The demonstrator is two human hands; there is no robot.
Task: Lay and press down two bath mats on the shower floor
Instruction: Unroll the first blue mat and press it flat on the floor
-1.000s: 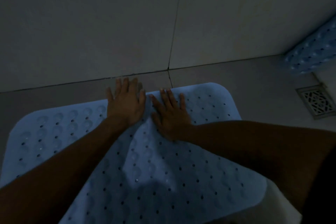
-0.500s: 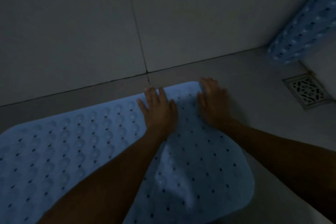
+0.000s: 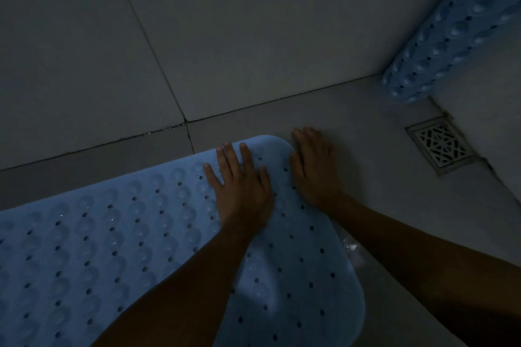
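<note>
L hand (image 3: pixel 239 186) flat, pressing blue mat (image 3: pixel 112 248) far-R corner; R hand (image 3: pixel 315 175) flat at mat edge w/ floor (image 3: pixel 380 135). Risk: near-R end bulges, poor suction.

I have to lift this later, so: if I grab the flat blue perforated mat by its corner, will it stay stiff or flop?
Likely floppy: the blue perforated rubber bath mat humps up near the left hand rather than lying rigid. Its rows of suction cups probably grip the grey tiled floor, so expect peeling, not sliding.
</note>
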